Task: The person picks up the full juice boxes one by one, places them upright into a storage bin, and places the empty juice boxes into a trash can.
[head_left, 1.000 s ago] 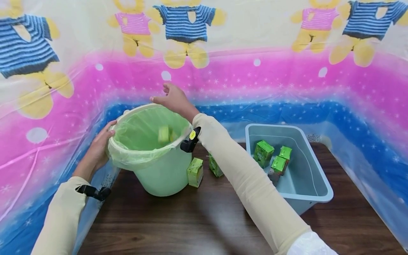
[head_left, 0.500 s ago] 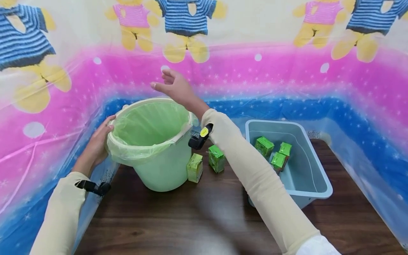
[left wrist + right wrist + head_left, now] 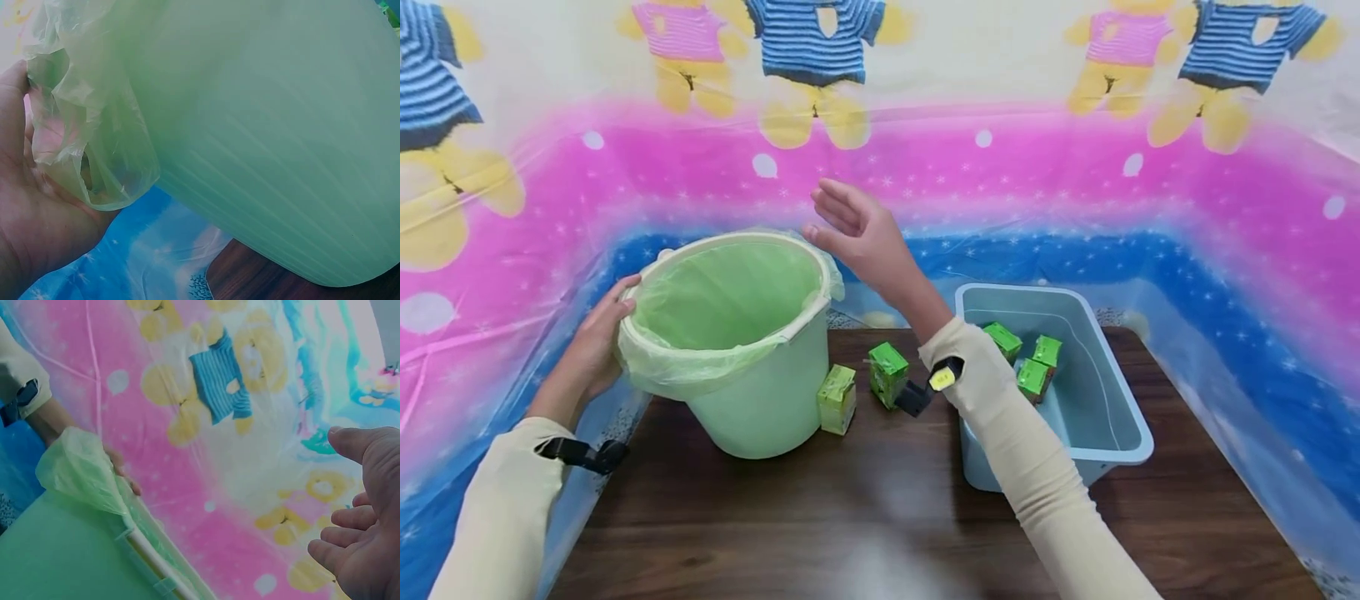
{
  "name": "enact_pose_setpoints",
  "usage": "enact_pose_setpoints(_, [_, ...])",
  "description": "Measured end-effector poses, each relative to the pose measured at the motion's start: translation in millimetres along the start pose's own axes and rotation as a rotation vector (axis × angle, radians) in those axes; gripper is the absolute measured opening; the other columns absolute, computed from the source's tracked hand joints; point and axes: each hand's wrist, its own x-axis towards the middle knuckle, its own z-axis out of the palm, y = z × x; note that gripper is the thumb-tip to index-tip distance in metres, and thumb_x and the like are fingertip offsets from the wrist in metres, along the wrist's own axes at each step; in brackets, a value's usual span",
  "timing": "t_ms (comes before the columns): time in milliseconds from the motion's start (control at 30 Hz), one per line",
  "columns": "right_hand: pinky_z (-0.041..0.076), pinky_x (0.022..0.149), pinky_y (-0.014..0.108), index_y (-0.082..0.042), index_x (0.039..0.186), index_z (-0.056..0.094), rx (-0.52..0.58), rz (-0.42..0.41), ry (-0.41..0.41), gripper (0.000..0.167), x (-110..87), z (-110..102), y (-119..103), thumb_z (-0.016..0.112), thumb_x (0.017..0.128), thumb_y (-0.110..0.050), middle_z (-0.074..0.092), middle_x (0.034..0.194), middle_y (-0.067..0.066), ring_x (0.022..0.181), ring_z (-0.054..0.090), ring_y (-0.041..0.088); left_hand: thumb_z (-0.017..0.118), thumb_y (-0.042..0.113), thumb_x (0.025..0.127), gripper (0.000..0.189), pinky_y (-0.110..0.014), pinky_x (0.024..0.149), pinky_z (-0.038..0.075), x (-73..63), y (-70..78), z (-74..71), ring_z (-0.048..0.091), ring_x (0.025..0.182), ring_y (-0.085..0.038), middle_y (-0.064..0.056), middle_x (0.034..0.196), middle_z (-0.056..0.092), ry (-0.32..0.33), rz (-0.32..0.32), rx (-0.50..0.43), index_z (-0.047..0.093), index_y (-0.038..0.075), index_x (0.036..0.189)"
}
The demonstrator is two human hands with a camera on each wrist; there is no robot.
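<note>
A pale green trash can lined with a thin green bag stands tilted at the left of the table. My left hand grips its rim from the left; in the left wrist view, the loose fold of the bag overlaps the palm. My right hand is raised beyond the can's right rim, fingers loosely extended with nothing in them. Beside the can's right side stands a pale yellow-green drink carton, and a brighter green carton is a little farther right, partly covered by the wrist camera.
To the right, a blue-grey plastic bin holds several green cartons, and my right forearm crosses its left wall. All of it rests on a dark wood table. A patterned plastic sheet surrounds the table.
A yellow-green carton seen inside the can a second ago is now out of sight. My right hand has moved right, away from over the can. My left hand stays at the rim.
</note>
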Motion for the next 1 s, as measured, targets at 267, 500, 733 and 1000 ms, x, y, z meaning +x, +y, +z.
enact_pose_setpoints(267, [0.045,0.107,0.029,-0.009,0.156,0.037,0.060,-0.004,0.060,0.067,-45.2,-6.2,21.4,0.069,0.097,-0.010,0.048,0.154,0.005,0.140,0.046,0.012,0.033,0.014,0.112,0.044,-0.027,0.073,0.059,0.7,0.3,-2.8,0.069,0.088,-0.014,-0.001,0.125,0.059,-0.025,0.000,-0.016,0.023,0.021,0.154])
enact_pose_setpoints(500, [0.044,0.109,0.031,-0.009,0.157,0.036,0.074,0.072,0.049,0.070,-83.1,-2.8,65.1,0.070,0.096,-0.015,0.045,0.156,0.006,0.144,0.042,0.020,0.031,0.012,0.112,0.043,-0.027,0.073,0.060,0.2,-0.6,-3.1,0.069,0.087,-0.014,-0.001,0.124,0.061,-0.045,0.015,-0.032,0.023,0.020,0.154])
enact_pose_setpoints(733, [0.043,0.111,0.039,-0.013,0.157,0.037,0.085,0.253,0.047,0.068,-105.5,5.5,117.8,0.069,0.098,-0.024,0.044,0.157,0.006,0.145,0.040,0.021,0.031,0.012,0.111,0.041,-0.027,0.074,0.060,-1.3,2.2,-3.4,0.070,0.088,-0.015,-0.002,0.123,0.062,-0.043,0.030,-0.039,0.026,0.019,0.152])
enact_pose_setpoints(1000, [0.040,0.114,0.045,-0.008,0.156,0.038,-0.009,0.370,0.090,0.068,-123.6,17.4,159.1,0.069,0.098,-0.026,0.039,0.159,0.012,0.146,0.037,0.026,0.033,0.014,0.112,0.041,-0.026,0.075,0.059,-0.4,-2.4,-3.1,0.069,0.088,-0.013,-0.001,0.123,0.060,-0.032,0.012,-0.026,0.026,0.021,0.151])
